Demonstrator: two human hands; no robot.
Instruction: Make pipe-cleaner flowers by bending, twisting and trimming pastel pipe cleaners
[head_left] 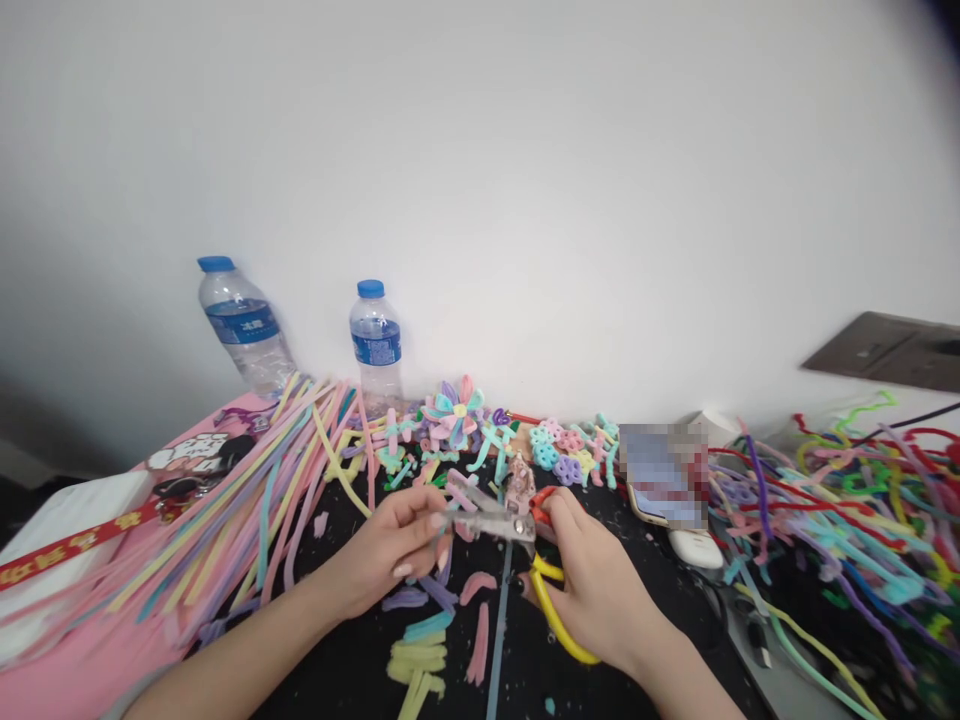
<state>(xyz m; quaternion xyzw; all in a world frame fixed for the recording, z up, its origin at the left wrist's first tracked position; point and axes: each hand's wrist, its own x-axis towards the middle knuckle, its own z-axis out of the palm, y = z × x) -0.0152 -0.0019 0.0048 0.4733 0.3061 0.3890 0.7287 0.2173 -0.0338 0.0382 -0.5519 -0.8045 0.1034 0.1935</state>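
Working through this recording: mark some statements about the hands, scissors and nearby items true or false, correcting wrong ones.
1. The right hand holds scissors. True.
2. Both bottles have red caps. False: the bottles have blue caps.
3. The left hand is near the scissors' blades. True.
4. The phone lies left of the left hand. False: the phone lies right of the right hand.

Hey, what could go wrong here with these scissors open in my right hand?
The fingertips of your left hand are close to the open blades of the scissors, so closing them carelessly might nick you. Loose yellow pieces lie nearby on the black surface, so a moving wrist could perhaps scatter them.
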